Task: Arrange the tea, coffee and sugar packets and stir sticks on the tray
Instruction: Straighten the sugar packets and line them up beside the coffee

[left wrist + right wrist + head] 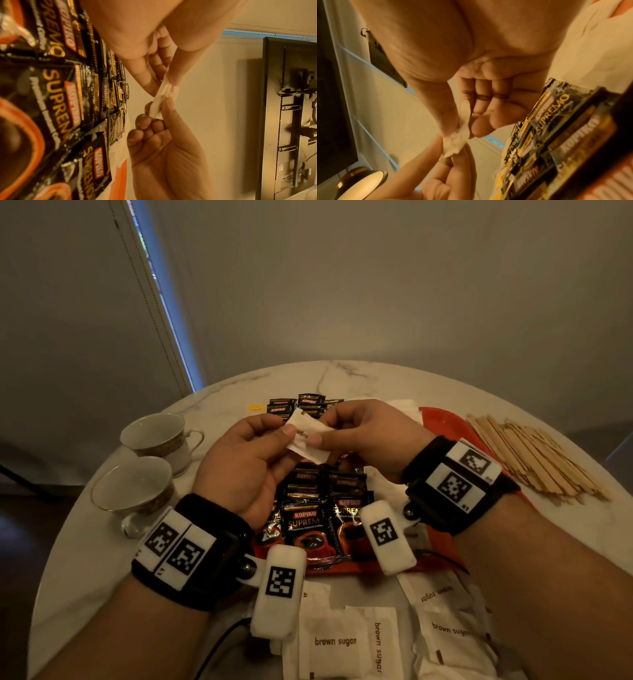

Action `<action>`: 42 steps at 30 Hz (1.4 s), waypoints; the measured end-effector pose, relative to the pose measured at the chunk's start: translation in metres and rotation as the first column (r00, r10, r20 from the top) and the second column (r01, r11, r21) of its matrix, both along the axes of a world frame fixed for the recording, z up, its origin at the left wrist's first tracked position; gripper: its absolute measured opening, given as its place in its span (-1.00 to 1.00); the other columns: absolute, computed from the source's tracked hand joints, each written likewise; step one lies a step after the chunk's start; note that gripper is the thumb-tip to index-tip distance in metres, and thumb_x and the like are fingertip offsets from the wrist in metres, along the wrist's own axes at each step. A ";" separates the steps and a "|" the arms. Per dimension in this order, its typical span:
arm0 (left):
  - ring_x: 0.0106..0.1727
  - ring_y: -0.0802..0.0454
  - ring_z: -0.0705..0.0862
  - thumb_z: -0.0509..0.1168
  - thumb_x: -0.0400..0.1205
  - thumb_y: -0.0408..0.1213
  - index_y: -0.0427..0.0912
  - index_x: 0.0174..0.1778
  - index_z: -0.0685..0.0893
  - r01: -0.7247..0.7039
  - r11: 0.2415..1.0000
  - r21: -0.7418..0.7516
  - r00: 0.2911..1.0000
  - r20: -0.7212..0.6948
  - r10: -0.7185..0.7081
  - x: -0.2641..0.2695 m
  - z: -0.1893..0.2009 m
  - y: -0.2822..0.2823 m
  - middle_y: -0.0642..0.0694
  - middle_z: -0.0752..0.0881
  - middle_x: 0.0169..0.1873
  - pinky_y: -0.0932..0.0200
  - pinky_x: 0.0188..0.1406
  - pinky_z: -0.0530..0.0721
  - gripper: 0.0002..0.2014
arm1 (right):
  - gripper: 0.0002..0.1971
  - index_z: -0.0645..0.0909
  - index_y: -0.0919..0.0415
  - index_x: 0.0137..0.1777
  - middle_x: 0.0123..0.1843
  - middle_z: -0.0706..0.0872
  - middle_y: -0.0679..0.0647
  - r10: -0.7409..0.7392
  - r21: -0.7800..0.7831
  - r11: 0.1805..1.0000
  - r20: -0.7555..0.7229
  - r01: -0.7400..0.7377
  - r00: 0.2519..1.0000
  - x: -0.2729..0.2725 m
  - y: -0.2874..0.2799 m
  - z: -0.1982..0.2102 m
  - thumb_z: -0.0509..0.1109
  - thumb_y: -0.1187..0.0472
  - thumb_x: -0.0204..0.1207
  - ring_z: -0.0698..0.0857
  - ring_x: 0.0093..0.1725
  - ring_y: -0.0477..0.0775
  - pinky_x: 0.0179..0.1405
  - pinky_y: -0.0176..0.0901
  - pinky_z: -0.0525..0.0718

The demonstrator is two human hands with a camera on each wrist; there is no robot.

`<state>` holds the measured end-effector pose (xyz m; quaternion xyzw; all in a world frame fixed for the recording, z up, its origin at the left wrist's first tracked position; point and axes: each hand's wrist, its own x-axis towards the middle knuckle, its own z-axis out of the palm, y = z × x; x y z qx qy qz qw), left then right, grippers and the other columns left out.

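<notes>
**Both hands pinch one white sugar packet above the tray**

The left hand (239, 460) and the right hand (370, 436) each pinch the same sugar packet (308, 440), thumb against forefinger, so the fingers of both are clamped on it, one at each end. The head view shows the packet's flat white face with upside-down print. The left wrist view shows it edge-on, as a thin crumpled strip (163, 97) between the two thumbs, with the other fingers (137, 136) of the far hand curled loosely into the palm. The right wrist view gives the same soft, creased paper (457, 142), somewhat blurred.

The packet is held in the air over glossy black coffee sachets (308, 529) with serrated edges, which lie overlapping in rows on the orange tray (442, 422). Only the head view takes in the rest: more brown sugar packets (335, 642) of matte white paper at the near edge of the round, marble-patterned surface (376, 374), a loose heap of flat wooden stir sticks (534, 453) right of the tray, and two gold-rimmed cups (133, 484) to the left.
</notes>
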<state>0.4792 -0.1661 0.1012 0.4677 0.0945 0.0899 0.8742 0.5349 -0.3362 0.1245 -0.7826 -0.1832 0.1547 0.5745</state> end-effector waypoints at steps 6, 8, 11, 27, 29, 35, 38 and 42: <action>-0.17 -0.01 0.85 0.40 0.60 -0.60 -0.29 0.08 0.70 0.088 0.987 0.136 0.996 0.007 -0.090 -0.005 -0.002 -0.003 -0.19 0.87 -0.11 0.22 -0.25 0.83 -0.80 | -0.87 0.66 0.20 -0.14 -0.19 0.78 0.13 -0.031 0.192 0.980 -0.137 0.057 0.990 -0.001 0.002 -0.001 0.58 0.27 0.52 0.68 -0.31 -0.02 -0.31 -0.16 0.65; -0.23 0.04 0.82 0.37 0.63 -0.60 -0.26 0.04 0.75 0.107 0.975 0.195 0.994 -0.005 -0.108 -0.007 -0.002 -0.004 -0.16 0.87 -0.14 0.27 -0.36 0.75 -0.81 | -0.92 0.74 0.21 0.01 -0.10 0.81 0.16 0.012 0.164 0.986 -0.139 0.011 0.990 -0.004 0.003 -0.001 0.54 0.26 0.56 0.70 -0.21 0.05 -0.22 -0.10 0.62; -0.26 0.05 0.75 0.35 0.64 -0.60 -0.22 0.01 0.78 0.107 0.959 0.263 0.994 -0.036 -0.101 -0.006 -0.002 -0.003 -0.16 0.87 -0.16 0.30 -0.46 0.62 -0.78 | -0.87 0.76 0.23 0.11 -0.01 0.82 0.22 0.006 0.174 0.985 -0.139 0.018 0.990 -0.005 0.004 0.001 0.48 0.32 0.60 0.72 -0.06 0.17 -0.14 -0.03 0.61; -0.26 0.04 0.77 0.41 0.57 -0.66 -0.16 -0.26 0.53 0.030 0.975 0.222 0.997 0.056 -0.043 0.000 -0.005 0.006 -0.10 0.80 -0.31 0.27 -0.40 0.70 -0.69 | -0.69 0.76 0.16 0.22 -0.18 0.82 0.04 -0.028 0.158 0.986 -0.133 0.049 0.991 -0.006 0.008 -0.003 0.61 0.27 0.48 0.71 -0.31 -0.06 -0.28 -0.15 0.72; -0.30 0.05 0.75 0.40 0.57 -0.67 -0.14 -0.32 0.46 0.026 0.973 0.230 0.998 0.054 -0.039 0.000 -0.005 0.007 -0.05 0.74 -0.39 0.27 -0.43 0.67 -0.62 | -0.75 0.77 0.22 0.19 -0.24 0.80 0.07 -0.068 0.165 0.982 -0.151 0.093 0.986 -0.004 0.006 -0.003 0.58 0.23 0.53 0.71 -0.34 -0.04 -0.27 -0.12 0.72; -0.25 0.04 0.75 0.46 0.56 -0.61 -0.09 -0.24 0.78 -0.012 0.936 0.353 0.999 0.041 -0.002 0.000 -0.007 0.007 -0.03 0.86 -0.21 0.28 -0.42 0.67 -0.72 | -0.95 0.79 0.26 -0.01 -0.26 0.81 0.08 -0.184 0.231 0.950 -0.122 0.208 0.975 0.000 0.005 -0.001 0.52 0.28 0.60 0.69 -0.38 -0.08 -0.31 -0.15 0.73; -0.16 0.08 0.82 0.47 0.57 -0.58 -0.05 0.04 0.86 -0.008 0.931 0.366 1.000 0.024 0.000 0.000 -0.007 0.008 -0.04 0.90 -0.01 0.29 -0.35 0.70 -0.68 | -0.95 0.78 0.28 0.01 -0.20 0.82 0.13 -0.196 0.206 0.955 -0.100 0.213 0.975 0.000 0.005 -0.002 0.51 0.34 0.60 0.71 -0.37 -0.08 -0.34 -0.19 0.75; -0.11 0.05 0.83 0.48 0.53 -0.63 -0.03 0.13 0.87 0.005 0.923 0.386 1.000 0.007 -0.009 0.000 -0.007 0.009 -0.05 0.88 0.07 0.27 -0.28 0.72 -0.58 | -0.90 0.77 0.23 -0.06 -0.05 0.86 0.21 -0.182 0.142 0.972 -0.050 0.188 0.982 0.003 0.000 0.003 0.48 0.42 0.60 0.76 -0.23 0.02 -0.29 -0.18 0.79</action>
